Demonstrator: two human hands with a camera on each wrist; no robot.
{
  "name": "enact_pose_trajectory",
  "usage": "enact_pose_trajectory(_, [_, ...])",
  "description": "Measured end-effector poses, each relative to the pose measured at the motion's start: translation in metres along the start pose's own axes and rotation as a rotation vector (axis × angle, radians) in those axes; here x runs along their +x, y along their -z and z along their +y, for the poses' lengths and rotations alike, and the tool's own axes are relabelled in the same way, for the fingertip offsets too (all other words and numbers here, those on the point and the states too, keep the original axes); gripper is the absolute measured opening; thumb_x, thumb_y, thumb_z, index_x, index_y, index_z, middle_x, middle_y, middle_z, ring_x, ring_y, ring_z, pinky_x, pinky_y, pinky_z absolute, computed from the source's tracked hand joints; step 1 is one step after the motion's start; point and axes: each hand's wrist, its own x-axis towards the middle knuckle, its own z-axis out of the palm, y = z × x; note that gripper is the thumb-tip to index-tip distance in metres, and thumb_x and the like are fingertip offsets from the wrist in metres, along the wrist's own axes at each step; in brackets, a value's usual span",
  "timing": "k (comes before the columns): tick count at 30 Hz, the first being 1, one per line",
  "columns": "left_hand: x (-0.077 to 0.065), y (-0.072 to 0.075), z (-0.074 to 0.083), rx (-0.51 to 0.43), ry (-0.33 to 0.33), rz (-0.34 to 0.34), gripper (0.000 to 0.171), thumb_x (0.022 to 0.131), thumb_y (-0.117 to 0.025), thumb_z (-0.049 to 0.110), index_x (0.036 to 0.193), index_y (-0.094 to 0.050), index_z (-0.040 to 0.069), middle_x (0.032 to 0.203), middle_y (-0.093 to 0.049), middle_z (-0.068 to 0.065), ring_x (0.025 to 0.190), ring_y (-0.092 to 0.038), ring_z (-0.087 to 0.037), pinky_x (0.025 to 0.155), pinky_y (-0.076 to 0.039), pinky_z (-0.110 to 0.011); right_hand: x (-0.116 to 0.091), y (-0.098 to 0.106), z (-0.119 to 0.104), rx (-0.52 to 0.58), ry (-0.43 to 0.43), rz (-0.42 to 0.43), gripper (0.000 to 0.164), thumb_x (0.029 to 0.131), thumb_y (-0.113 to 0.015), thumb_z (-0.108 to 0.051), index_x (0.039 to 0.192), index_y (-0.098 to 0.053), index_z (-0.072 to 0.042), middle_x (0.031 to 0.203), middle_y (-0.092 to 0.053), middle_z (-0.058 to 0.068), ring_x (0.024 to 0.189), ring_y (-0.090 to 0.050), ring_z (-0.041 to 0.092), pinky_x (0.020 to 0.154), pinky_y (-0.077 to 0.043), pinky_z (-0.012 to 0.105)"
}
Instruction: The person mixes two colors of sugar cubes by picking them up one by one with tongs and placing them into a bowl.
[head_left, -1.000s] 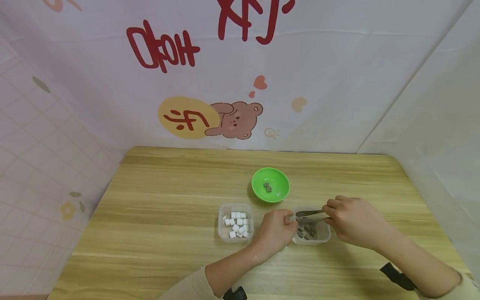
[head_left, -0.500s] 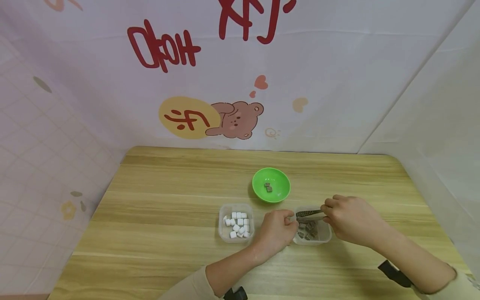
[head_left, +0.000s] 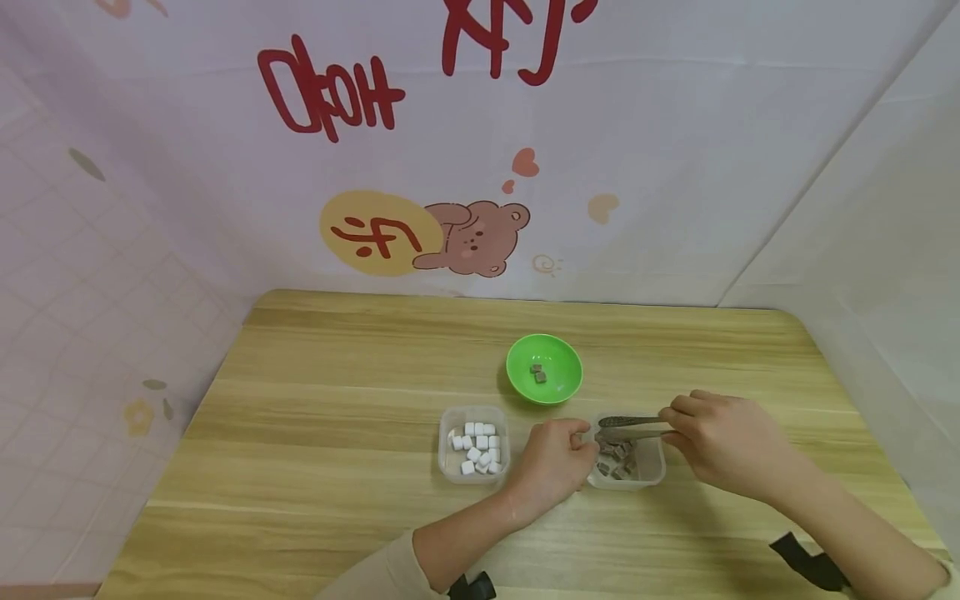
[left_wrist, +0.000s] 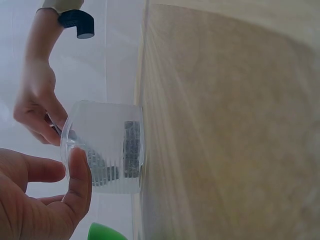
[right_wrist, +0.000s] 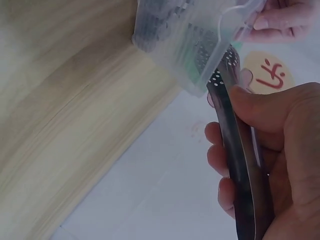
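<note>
From afar I saw the left hand pinch the clear tub, hiding part of its left side; the right hand gripped metal tongs, tips inside. Whether they touched the brown cubes, I couldn't tell.

On the white backdrop, a printed bear is holding a yellow disc! Red characters are sprawling above, pink hearts are floating nearby, and the wooden table is stretching below.
</note>
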Motion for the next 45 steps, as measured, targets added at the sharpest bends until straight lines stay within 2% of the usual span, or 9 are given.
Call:
enact_pose_trajectory(8, [0.001,0.000,0.001,0.006,-0.003,-0.001,0.040,0.099,-0.062,0.007,0.136,-0.063,-0.010,0.051,-0.050,0.005,0.039,-0.044,-0.004,0.040,-0.029,-0.018,-0.007,0.015,0.001,0.027,-0.066,0.106,0.060,0.112,-0.038,-0.045,0.091,-0.079,-0.007,0.084,-0.072,-0.002,0.067,-0.066,0.014,0.052,-0.053,0.033])
enact_pose_trajectory(18, [0.000,-0.001,-0.001,-0.003,-0.011,-0.003,0.041,0.098,-0.061,0.005,0.137,-0.061,-0.011,0.053,-0.052,0.005,0.041,-0.048,-0.005,0.041,-0.031,-0.019,0.002,0.022,0.006,0.060,-0.092,0.175,0.055,0.110,-0.046,-0.046,0.095,-0.080,-0.005,0.088,-0.074,0.000,0.070,-0.071,0.019,0.057,-0.056,0.038])
enact_pose_trajectory(25, [0.000,0.000,-0.001,0.007,0.001,-0.003,0.042,0.099,-0.060,0.007,0.137,-0.061,-0.010,0.052,-0.051,0.006,0.040,-0.046,-0.004,0.041,-0.030,-0.019,0.022,0.011,0.015,0.069,-0.097,0.257,0.057,0.109,-0.049,-0.048,0.094,-0.081,-0.003,0.087,-0.075,0.004,0.061,-0.068,0.019,0.048,-0.051,0.036])
enact_pose_trajectory(33, [0.001,0.000,-0.001,0.022,0.001,0.001,0.039,0.099,-0.061,0.008,0.135,-0.064,-0.009,0.055,-0.055,0.005,0.041,-0.048,-0.006,0.042,-0.033,-0.020,0.041,-0.008,0.022,0.117,-0.129,0.254,0.060,0.109,-0.048,-0.051,0.097,-0.081,-0.003,0.086,-0.074,0.004,0.058,-0.063,0.015,0.048,-0.049,0.036])
enact_pose_trajectory(37, [0.001,0.001,0.000,0.026,0.002,0.004,0.039,0.099,-0.063,0.008,0.134,-0.065,-0.009,0.057,-0.057,0.004,0.042,-0.050,-0.006,0.041,-0.033,-0.021,0.047,-0.022,0.026,0.142,-0.136,0.221,0.057,0.109,-0.050,-0.051,0.098,-0.081,-0.004,0.087,-0.075,0.003,0.060,-0.065,0.014,0.048,-0.050,0.036])
enact_pose_trajectory(39, [0.000,0.001,0.000,0.028,0.006,0.004,0.038,0.099,-0.063,0.009,0.133,-0.065,-0.008,0.057,-0.057,0.004,0.042,-0.049,-0.006,0.040,-0.033,-0.020,0.048,-0.028,0.027,0.150,-0.139,0.191,0.045,0.105,-0.061,-0.044,0.099,-0.081,-0.004,0.089,-0.076,0.004,0.062,-0.066,0.016,0.049,-0.051,0.038])
enact_pose_trajectory(42, [0.001,0.000,0.001,0.034,0.008,0.001,0.038,0.099,-0.063,0.010,0.133,-0.066,-0.008,0.056,-0.057,0.004,0.041,-0.048,-0.006,0.040,-0.032,-0.020,0.047,-0.034,0.027,0.147,-0.147,0.146,0.026,0.091,-0.078,-0.027,0.099,-0.081,-0.003,0.091,-0.077,0.006,0.065,-0.068,0.018,0.052,-0.053,0.039])
enact_pose_trajectory(45, [0.001,0.000,0.001,0.039,0.006,0.003,0.038,0.099,-0.063,0.010,0.133,-0.066,-0.008,0.055,-0.056,0.005,0.041,-0.047,-0.006,0.041,-0.032,-0.020,0.047,-0.036,0.027,0.147,-0.159,0.111,0.026,0.076,-0.086,-0.014,0.100,-0.081,-0.002,0.092,-0.077,0.007,0.067,-0.069,0.019,0.054,-0.054,0.039])
